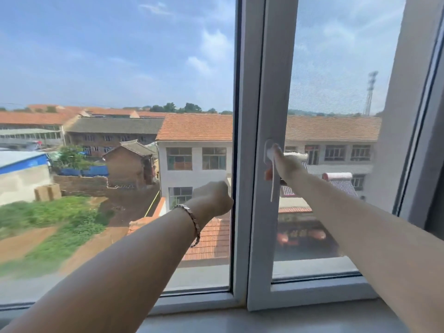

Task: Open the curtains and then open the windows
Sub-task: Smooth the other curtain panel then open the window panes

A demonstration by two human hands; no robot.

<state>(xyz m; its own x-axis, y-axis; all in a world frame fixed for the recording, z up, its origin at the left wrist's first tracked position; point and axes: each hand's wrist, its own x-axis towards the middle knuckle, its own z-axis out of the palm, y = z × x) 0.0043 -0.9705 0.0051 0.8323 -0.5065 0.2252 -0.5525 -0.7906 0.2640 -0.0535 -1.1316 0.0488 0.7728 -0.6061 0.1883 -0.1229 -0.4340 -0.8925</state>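
A white-framed window fills the view. Its left pane (pixel 115 164) is large and plain. The right sash (pixel 259 236) carries a white handle (pixel 272 188) whose lever points down. My right hand (pixel 287 164) is stretched out and closed around the top of that handle. My left hand (pixel 212 198), with a bracelet on its wrist, is curled into a fist. It sits against the glass beside the dark edge of the central post (pixel 242 116). No curtain shows in the view.
A grey windowsill (pixel 264 320) runs along the bottom under both arms. At the far right stands a slanted grey frame edge (pixel 418 116). The right pane (pixel 336 68) looks meshed. Roofs, houses and a green plot lie outside.
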